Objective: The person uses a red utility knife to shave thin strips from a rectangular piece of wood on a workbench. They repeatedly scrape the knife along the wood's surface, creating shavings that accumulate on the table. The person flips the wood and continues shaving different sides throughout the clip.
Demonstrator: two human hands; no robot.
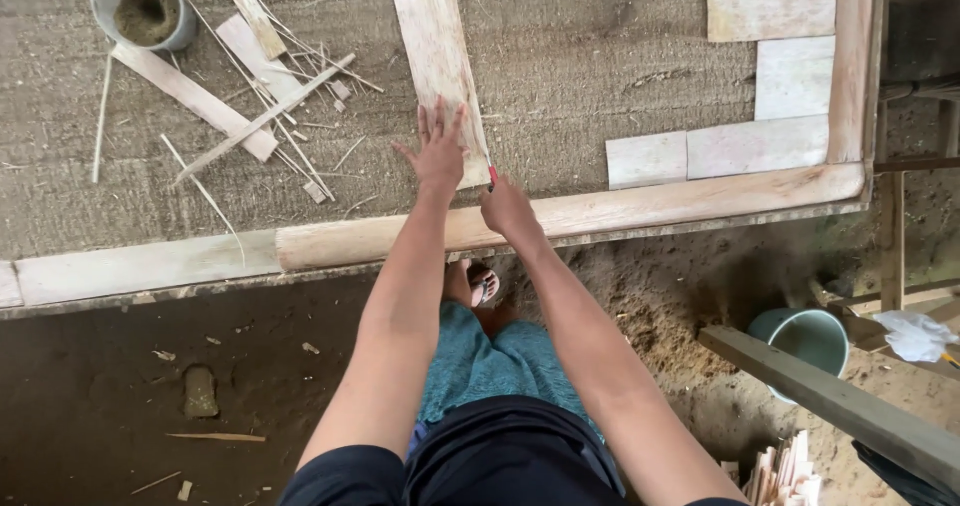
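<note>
A long pale wooden plank point(432, 46) lies on a rough brown mat point(560, 66). My left hand point(437, 148) presses flat on the plank's near end, fingers spread. My right hand point(508, 209) sits just right of it, closed around a small tool with a red tip point(491, 173) that touches the plank's right edge. Both arms reach over a pale wooden frame rail point(640, 206).
Flat pale boards point(760, 76) lie inside the frame's right corner. Wood strips and splinters point(250, 96) and a grey bucket point(145, 6) sit at the far left. A teal bucket point(810, 336), a wooden beam point(850, 406) and stacked sticks point(785, 476) stand on the dirt floor at right.
</note>
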